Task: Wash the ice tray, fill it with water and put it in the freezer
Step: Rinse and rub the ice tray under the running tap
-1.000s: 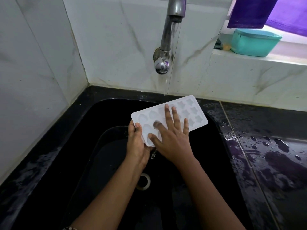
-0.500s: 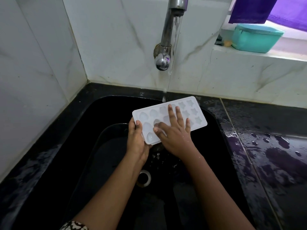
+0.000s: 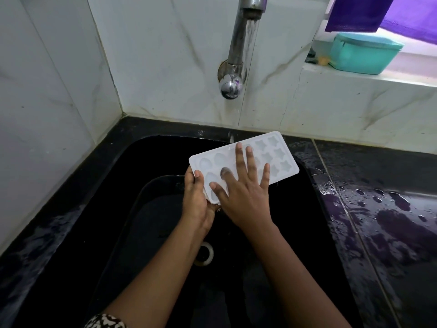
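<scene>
Dim kitchen corner, daylight from the upper right.
Soft light enters behind the purple cloth (image 3: 359,13) and blows out the ledge (image 3: 402,79) there; the black sink (image 3: 163,157) swallows detail, while the wet bench (image 3: 390,209) carries a pale sheen. Wide-angle bending curves the tiled walls (image 3: 59,91) at the edges. One fingertip (image 3: 224,172) of the right hand (image 3: 246,200) looks smeared.

The tap (image 3: 237,50) overhangs the ice tray (image 3: 280,155) spanning the sink (image 3: 146,162); tiled walls (image 3: 59,91) block back and left; the worktop (image 3: 378,185) rightward gives passage.
</scene>
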The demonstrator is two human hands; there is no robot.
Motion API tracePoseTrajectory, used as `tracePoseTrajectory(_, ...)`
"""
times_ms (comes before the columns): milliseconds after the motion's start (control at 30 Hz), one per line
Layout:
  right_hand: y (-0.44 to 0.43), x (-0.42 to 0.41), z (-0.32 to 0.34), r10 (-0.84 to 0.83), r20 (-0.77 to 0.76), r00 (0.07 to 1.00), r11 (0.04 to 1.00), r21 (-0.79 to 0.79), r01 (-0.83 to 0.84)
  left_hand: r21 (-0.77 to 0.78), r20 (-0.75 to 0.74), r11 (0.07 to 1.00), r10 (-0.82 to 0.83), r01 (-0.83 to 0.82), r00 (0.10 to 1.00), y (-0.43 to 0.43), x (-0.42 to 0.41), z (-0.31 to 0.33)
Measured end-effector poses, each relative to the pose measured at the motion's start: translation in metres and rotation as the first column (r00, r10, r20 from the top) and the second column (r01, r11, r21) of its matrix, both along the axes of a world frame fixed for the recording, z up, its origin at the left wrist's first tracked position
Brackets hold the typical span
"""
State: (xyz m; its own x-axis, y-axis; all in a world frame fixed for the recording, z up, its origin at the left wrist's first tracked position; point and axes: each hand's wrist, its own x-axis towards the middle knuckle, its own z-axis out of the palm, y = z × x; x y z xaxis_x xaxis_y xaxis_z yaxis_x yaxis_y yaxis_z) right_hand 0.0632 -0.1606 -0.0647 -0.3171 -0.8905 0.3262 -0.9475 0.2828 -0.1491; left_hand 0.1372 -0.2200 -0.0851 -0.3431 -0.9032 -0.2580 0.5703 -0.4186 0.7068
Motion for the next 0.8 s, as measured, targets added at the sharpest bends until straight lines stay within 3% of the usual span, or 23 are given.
tracePoseTrajectory(133, 0.001, -0.012, 0.013, 0.04, 0.217, 0.975, 0.985, 0.156, -0.075, -0.02, -0.013, 0.999, 0.045, -0.045, 0.999, -0.005, 0.004, -0.002)
tracePoseTrajectory(267, 0.003, -0.012, 0.006, -0.036, 0.061, 0.997, 0.998, 0.044, 0.033, -0.006, 0.008, 1.0, -0.011, 0.011, 1.0, 0.002, 0.001, -0.003)
tracePoseTrajectory(333, 0.003, -0.004, -0.001, -0.004, -0.01, 1.0, 1.0, -0.012, 0.004, 0.003, 0.012, 1.0, 0.009, -0.009, 1.0, 0.001, 0.001, -0.001)
tracePoseTrajectory(533, 0.0, -0.014, 0.008, 0.088, 0.219, 0.972, 0.978, 0.166, -0.126, -0.003, 0.001, 0.998, 0.062, -0.062, 0.998, -0.007, 0.01, -0.001)
tracePoseTrajectory(800, 0.003, -0.004, -0.002, -0.012, -0.018, 1.0, 1.0, 0.028, 0.013, -0.009, 0.044, 0.999, 0.043, -0.043, 0.998, -0.003, 0.006, 0.0)
